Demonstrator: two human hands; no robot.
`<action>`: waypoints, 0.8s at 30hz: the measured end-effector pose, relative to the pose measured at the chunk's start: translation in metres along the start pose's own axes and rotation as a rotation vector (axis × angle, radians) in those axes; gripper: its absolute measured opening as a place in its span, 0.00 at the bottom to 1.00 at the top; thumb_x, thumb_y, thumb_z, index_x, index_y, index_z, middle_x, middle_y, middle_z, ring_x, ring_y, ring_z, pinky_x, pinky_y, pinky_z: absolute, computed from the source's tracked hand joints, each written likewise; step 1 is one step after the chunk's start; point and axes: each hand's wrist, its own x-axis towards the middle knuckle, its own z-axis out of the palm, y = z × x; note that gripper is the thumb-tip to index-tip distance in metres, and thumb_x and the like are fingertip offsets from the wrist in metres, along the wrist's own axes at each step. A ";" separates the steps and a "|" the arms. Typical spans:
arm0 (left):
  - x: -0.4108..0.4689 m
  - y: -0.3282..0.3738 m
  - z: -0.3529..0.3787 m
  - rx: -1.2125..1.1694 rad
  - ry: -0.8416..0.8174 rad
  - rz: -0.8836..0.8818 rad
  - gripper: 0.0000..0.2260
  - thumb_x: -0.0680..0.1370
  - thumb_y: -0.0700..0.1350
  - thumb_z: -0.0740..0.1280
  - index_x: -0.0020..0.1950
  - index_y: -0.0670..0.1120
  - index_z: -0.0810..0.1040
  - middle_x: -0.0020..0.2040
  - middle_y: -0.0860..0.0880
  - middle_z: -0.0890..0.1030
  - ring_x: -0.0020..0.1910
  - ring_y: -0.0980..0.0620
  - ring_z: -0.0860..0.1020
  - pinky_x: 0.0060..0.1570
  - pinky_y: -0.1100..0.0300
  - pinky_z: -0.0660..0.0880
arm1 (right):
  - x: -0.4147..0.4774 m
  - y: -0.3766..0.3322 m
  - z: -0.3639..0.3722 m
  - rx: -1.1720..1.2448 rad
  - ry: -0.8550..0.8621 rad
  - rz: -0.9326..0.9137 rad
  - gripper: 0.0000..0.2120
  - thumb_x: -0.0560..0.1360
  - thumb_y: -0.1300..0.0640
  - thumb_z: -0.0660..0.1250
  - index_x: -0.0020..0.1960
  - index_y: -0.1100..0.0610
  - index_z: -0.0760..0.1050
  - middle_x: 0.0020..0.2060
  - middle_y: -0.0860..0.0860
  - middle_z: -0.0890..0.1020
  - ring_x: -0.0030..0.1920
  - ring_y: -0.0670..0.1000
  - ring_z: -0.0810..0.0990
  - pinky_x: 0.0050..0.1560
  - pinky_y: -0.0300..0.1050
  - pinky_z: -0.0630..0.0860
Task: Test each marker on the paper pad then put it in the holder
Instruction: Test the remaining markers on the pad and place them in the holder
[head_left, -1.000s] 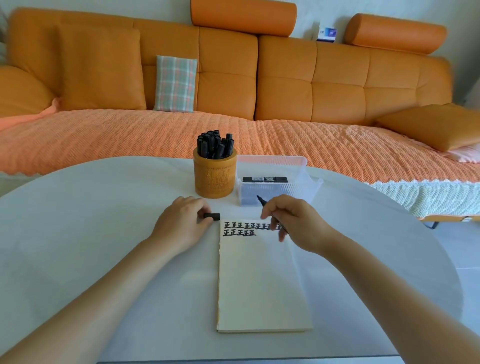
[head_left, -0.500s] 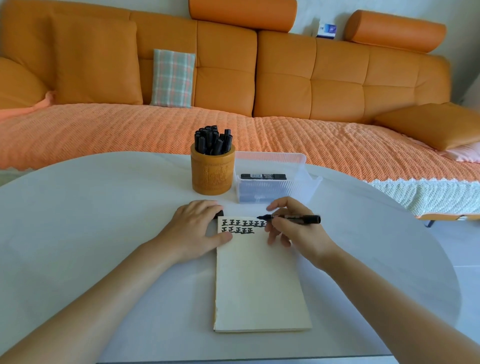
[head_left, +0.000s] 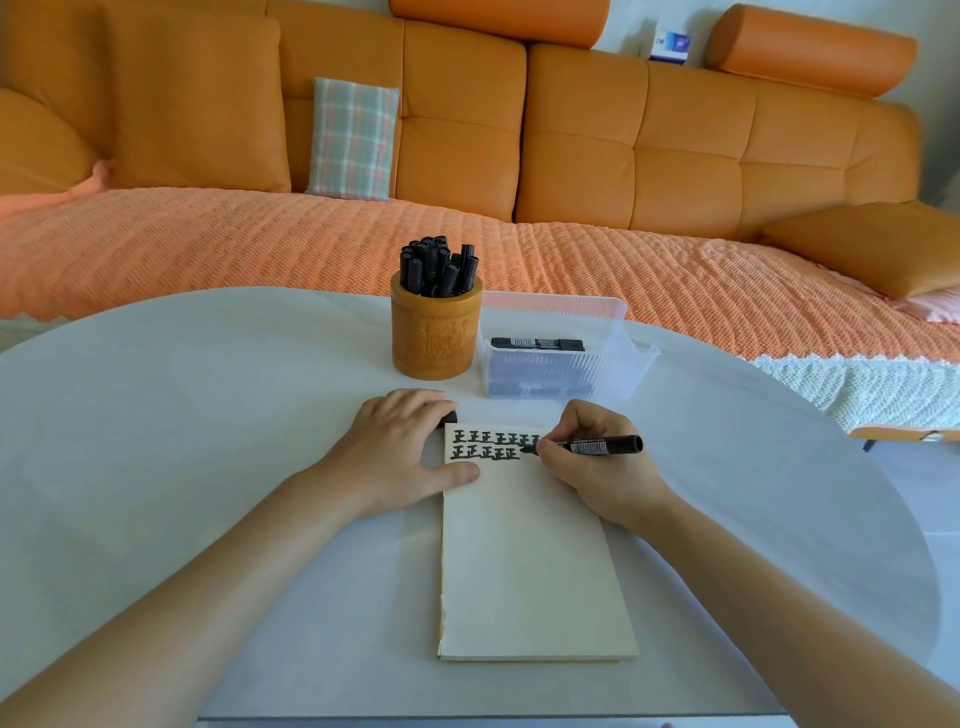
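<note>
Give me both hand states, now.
Left hand: holds the marker cap, thumb pressing the paper pad.
Right hand: grips the marker, tip on the pad.

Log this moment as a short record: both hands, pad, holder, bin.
Right hand: grips uncapped black marker, tip at second row of marks
Left hand: holds small black cap, thumb on cream paper pad
Holder: carved brown cylindrical cup, capped black markers standing inside
Bin: clear ribbed plastic box, loose black markers lying inside
</note>
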 end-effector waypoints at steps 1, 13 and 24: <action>0.000 0.000 0.000 0.002 -0.001 0.000 0.43 0.66 0.78 0.49 0.75 0.55 0.60 0.75 0.58 0.60 0.75 0.57 0.54 0.73 0.54 0.52 | 0.000 0.000 0.000 0.001 -0.001 -0.001 0.11 0.74 0.66 0.71 0.37 0.61 0.70 0.30 0.57 0.77 0.26 0.48 0.68 0.27 0.38 0.65; 0.000 0.002 -0.002 -0.008 -0.028 -0.025 0.45 0.64 0.78 0.50 0.76 0.56 0.60 0.75 0.59 0.59 0.75 0.57 0.54 0.74 0.55 0.52 | -0.003 -0.003 0.001 -0.077 0.017 -0.032 0.15 0.72 0.67 0.69 0.34 0.57 0.66 0.29 0.50 0.72 0.26 0.46 0.65 0.25 0.36 0.63; -0.001 0.003 -0.003 -0.012 -0.031 -0.022 0.45 0.64 0.79 0.49 0.75 0.56 0.60 0.75 0.59 0.59 0.74 0.57 0.54 0.73 0.54 0.52 | -0.002 -0.001 -0.002 -0.048 -0.044 -0.037 0.12 0.73 0.69 0.69 0.36 0.65 0.66 0.28 0.50 0.73 0.27 0.47 0.66 0.26 0.37 0.63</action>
